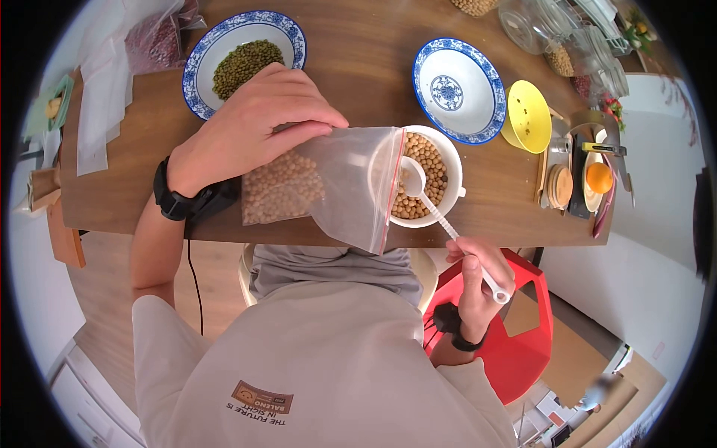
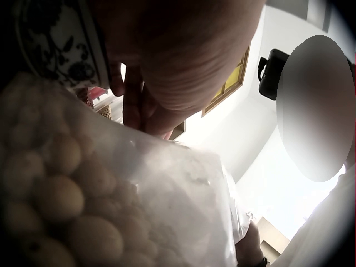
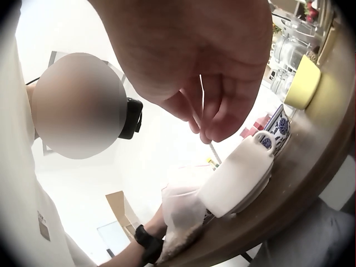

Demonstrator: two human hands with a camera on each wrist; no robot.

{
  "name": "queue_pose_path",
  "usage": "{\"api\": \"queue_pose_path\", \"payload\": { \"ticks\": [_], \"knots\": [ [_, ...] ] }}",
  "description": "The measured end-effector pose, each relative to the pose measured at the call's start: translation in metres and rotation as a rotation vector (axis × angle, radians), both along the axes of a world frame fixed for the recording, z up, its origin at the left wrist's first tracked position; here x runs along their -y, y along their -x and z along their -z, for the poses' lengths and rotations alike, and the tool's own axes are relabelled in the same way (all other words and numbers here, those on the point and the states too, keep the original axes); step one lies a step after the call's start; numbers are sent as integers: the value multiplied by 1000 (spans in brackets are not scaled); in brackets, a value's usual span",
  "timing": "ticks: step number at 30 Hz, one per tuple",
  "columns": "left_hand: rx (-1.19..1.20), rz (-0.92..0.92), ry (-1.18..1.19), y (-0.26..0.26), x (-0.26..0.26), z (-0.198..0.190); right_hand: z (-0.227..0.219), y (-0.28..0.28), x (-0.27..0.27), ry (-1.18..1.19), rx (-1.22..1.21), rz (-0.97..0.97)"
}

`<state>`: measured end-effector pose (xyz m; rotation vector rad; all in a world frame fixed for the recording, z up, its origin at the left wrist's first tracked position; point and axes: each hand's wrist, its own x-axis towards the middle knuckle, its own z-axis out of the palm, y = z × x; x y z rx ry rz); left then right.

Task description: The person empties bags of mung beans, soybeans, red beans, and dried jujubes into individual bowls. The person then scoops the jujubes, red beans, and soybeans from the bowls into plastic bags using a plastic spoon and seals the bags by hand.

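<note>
My left hand (image 1: pixel 261 112) pinches the upper edge of a clear zip bag (image 1: pixel 351 179) lying on its side, with round beige beans (image 1: pixel 280 187) gathered at its far left end. The bag's red-lined mouth overlaps the left rim of a white handled bowl (image 1: pixel 455 168), which holds more of these beans. In my right hand (image 1: pixel 479 276) is the handle of a white spoon (image 1: pixel 441 216). Its scoop sits over the beans in the bowl, right beside the bag's mouth. The left wrist view shows the beans (image 2: pixel 61 197) close up through the plastic.
Behind my left hand stands a blue-patterned bowl (image 1: pixel 196 56) of green beans. Another patterned bowl (image 1: pixel 467 112) and a yellow bowl (image 1: pixel 526 112) are at the back right. Glass jars (image 1: pixel 523 26) fill the far right corner; a red chair (image 1: pixel 526 358) is beside me.
</note>
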<state>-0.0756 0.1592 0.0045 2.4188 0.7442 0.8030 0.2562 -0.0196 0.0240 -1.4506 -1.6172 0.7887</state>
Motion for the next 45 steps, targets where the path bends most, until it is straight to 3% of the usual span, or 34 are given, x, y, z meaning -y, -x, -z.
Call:
{"api": "queue_pose_path", "payload": {
  "ticks": [2,5,11,15,18,21,26,28,33,37,42,45],
  "knots": [
    [-1,0,1,0,0,0,2,3,1,78,-215,120],
    [21,0,-5,0,0,0,9,-1,6,43,-351,210],
    [7,6,1,3,0,1,3,2,9,-116,-340,200],
    [7,17,9,4,0,1,-5,13,4,-93,-368,-6],
    [12,18,12,5,1,1,-20,27,-7,65,-116,-320],
    [19,15,19,4,1,2,-17,22,-8,29,-86,-348],
    [21,18,10,4,1,1,-9,-13,1,-135,-213,-170],
    [22,21,10,3,1,1,-11,-20,2,-135,-102,18],
    [11,16,-1,3,0,2,-11,-13,-5,-66,241,63],
    [-4,-5,-6,1,0,0,-7,-5,-3,15,76,12],
    [-8,-2,11,0,0,0,3,-2,1,119,-292,167],
    [-2,-2,8,1,0,1,8,-8,6,55,-404,208]
  ]
}}
